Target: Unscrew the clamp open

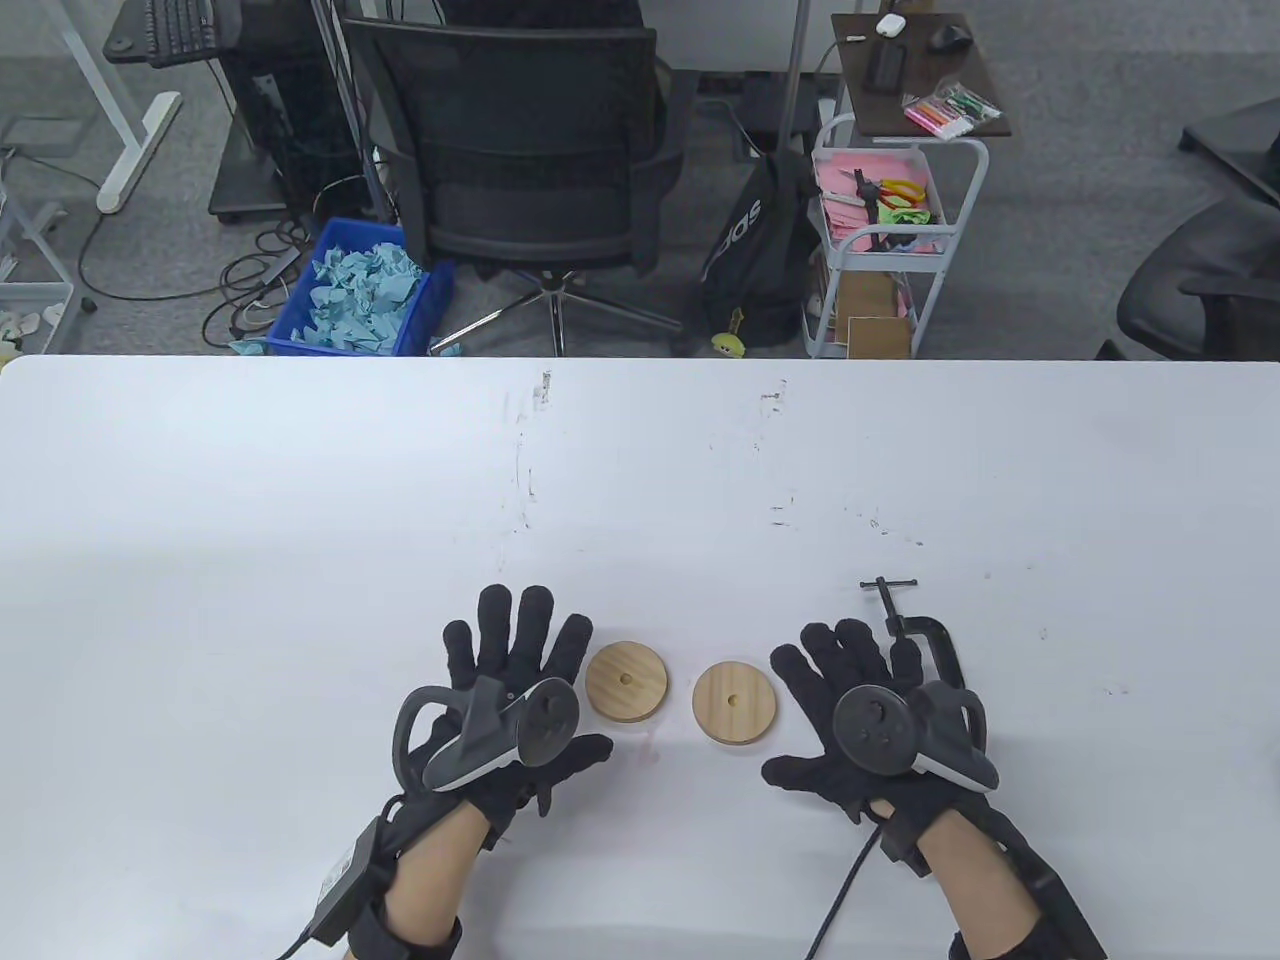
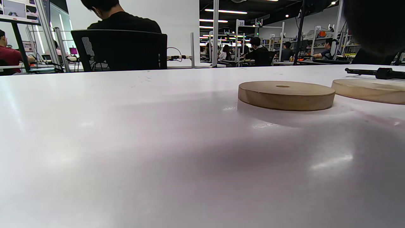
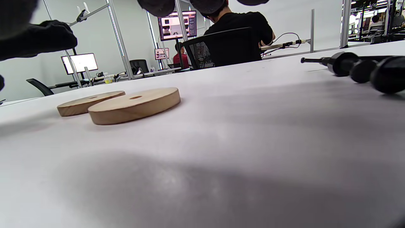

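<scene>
Office clutter fills the far side of the room: a black mesh chair [image 1: 520, 150], a blue bin of crumpled paper [image 1: 360, 290] and a white cart [image 1: 890, 250] stand beyond the broad white table [image 1: 300, 520], whose glossy top carries a few faint scuff marks.

Going from left to right along the near edge, the left hand [image 1: 510, 700] lies flat on the table in its black fabric glove, fingers spread apart and holding nothing. Just beside its fingertips sits a pale wooden disc [image 1: 626, 683], round, flat and smooth-edged, with a small hole at its centre. A second wooden disc [image 1: 734, 702] of the same kind lies near it, the two apart. Next comes the right hand [image 1: 870, 720], also flat and spread, gripping nothing. Just beyond and to the right of its fingers lies the clamp [image 1: 925, 640], a black metal C-shaped frame on its side with a threaded screw ending in a thin crossbar handle; whether the fingertips touch it cannot be told.

By my judgement the task has not begun: neither hand holds the clamp, and the screw is yet to be turned. Picking it up, steadying the frame and twisting the crossbar all remain.
</scene>
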Tool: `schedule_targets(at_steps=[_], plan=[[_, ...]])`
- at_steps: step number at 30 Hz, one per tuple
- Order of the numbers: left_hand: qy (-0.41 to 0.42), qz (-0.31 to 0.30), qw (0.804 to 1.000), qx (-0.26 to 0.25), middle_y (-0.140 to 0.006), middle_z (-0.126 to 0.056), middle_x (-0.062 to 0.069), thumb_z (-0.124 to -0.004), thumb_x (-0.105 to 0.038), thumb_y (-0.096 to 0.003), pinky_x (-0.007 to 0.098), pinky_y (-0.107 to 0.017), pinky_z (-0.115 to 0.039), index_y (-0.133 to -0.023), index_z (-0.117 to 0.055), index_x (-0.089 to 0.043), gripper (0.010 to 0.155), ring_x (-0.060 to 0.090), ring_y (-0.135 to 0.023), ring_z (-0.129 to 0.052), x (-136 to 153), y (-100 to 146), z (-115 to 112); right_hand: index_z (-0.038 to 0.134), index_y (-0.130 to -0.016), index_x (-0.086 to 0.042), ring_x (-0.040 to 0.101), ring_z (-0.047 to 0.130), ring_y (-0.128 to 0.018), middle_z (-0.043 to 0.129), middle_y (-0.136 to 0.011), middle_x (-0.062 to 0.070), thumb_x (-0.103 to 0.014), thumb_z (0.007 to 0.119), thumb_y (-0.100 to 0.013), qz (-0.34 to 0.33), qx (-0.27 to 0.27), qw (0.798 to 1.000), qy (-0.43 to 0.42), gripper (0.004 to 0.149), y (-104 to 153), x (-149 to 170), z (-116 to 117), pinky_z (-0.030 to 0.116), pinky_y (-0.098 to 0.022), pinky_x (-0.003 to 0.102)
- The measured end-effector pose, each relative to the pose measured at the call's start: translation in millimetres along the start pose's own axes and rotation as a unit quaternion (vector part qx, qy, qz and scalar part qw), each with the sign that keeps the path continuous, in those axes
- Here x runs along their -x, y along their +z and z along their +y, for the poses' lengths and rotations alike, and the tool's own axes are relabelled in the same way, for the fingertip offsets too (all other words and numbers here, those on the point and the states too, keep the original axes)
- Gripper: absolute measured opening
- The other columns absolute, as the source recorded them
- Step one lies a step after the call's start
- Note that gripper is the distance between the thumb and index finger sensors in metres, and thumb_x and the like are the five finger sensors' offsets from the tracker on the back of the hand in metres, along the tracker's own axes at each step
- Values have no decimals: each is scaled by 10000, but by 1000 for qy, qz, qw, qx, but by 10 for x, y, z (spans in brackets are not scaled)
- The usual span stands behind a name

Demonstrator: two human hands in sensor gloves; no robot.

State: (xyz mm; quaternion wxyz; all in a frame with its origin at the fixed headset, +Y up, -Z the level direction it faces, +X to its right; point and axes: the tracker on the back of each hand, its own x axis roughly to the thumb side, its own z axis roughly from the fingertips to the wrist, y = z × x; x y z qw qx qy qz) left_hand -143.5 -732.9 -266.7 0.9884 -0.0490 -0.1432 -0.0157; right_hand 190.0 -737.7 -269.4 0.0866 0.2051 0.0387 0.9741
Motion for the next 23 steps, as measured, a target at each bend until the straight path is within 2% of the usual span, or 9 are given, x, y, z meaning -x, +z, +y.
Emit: schedule_targets(at_steps=[5, 11, 14, 17, 23], plan=[[-1, -1, 1000, 4, -1163, 26, 108, -712, -850, -314, 725, -749, -218, -1108, -119, -324, 1122, 496, -1065, 4, -1, -4, -3, 277, -1079, -415, 445, 207, -1094, 206, -1136, -17, -896, 616, -253, -7, -6, 1000, 0, 1014, -7, -17, 31, 195, -655, 763], [-5, -3, 1000, 11, -1161, 24, 112, -722, -852, -306, 732, -744, -218, -1100, -104, -302, 1146, 503, -1061, 4, -12, -5, -6, 279, -1077, -411, 444, 217, -1094, 208, -1135, -16, -879, 631, -263, -10, -3, 1000, 8, 1003, -11, -51, 38, 203, -661, 759], [-5, -5, 1000, 12, -1160, 31, 100, -734, -859, -295, 750, -734, -226, -1063, -71, -418, 1106, 510, -1060, 1, -10, -3, -2, 283, -1077, -409, 444, 221, -1093, 211, -1134, -14, -870, 639, -269, -10, -3, 1000, 9, 995, -12, -54, 41, 201, -661, 759], [-4, -4, 1000, 14, -1157, 35, 94, -746, -858, -290, 765, -720, -231, -1052, -89, -467, 1080, 526, -1054, -4, -8, -2, 0, 293, -1078, -402, 444, 220, -1092, 213, -1133, -12, -864, 641, -273, -11, -4, 1000, 10, 992, -11, -58, 42, 200, -662, 757], [-3, 1, 1000, 14, -1154, 39, 97, -751, -858, -290, 781, -707, -242, -1049, -94, -486, 1070, 555, -1047, -21, 3, -1, 0, 294, -1077, -400, 444, 218, -1091, 212, -1132, -9, -858, 647, -276, -10, -6, 1000, 11, 988, -13, -60, 46, 195, -663, 755]])
